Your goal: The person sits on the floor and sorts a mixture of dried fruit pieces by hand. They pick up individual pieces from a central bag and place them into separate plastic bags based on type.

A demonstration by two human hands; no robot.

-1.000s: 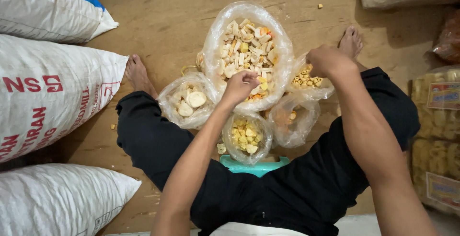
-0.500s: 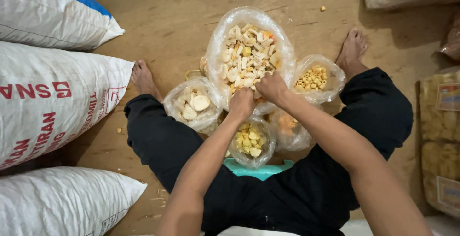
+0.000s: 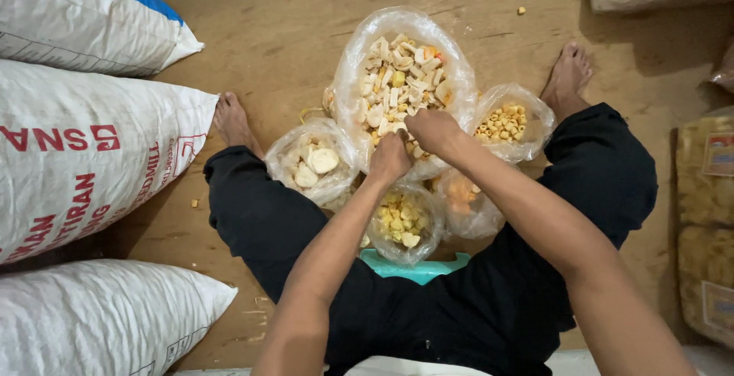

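Crackers, pale and mixed in shape, fill the big clear bag lying on the wooden floor between the person's bare feet. Both hands meet at its near rim: the left hand and the right hand are each clenched on the plastic edge. Four smaller bags ring it: round white chips, yellow pieces, orange ones, small yellow tubes. White sacks lie well apart on the left.
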